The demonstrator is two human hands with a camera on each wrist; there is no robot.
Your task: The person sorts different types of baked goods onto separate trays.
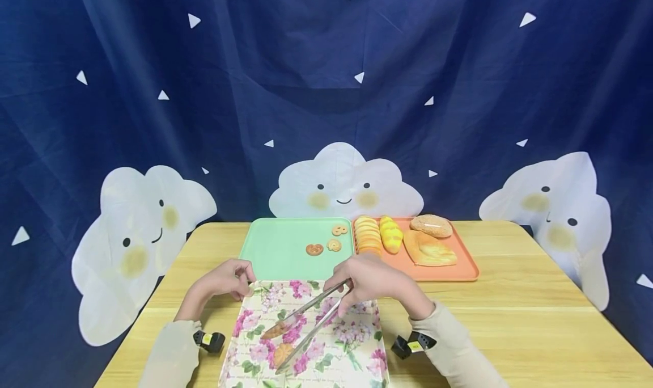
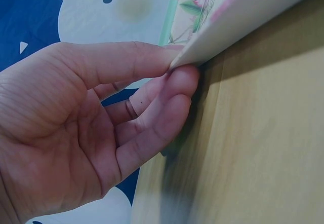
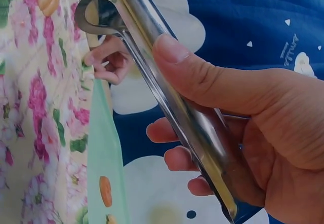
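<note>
My left hand (image 1: pixel 229 280) pinches the far left corner of a flower-patterned tray (image 1: pixel 352 354) between thumb and fingers; the left wrist view shows its pale edge lifted off the wood. The right hand (image 1: pixel 364 280) grips metal tongs (image 3: pixel 187 127), thumb on one side and fingers on the other. Their arms stand apart over the tray, pointing to the near left. A round, ridged cookie (image 1: pixel 283 354) lies on the tray between the tong ends. Something brown shows at the farther tong end; whether it is another cookie I cannot tell.
Behind the flowered tray stands a green tray (image 1: pixel 280 246) with a heart-shaped cookie (image 1: pixel 314 249) and two other cookies. To its right, an orange tray (image 1: pixel 459 271) holds sliced bread (image 1: pixel 368 235), a yellow roll (image 1: pixel 391 235), a flat pastry (image 1: pixel 428 250) and a brown loaf (image 1: pixel 431 226).
</note>
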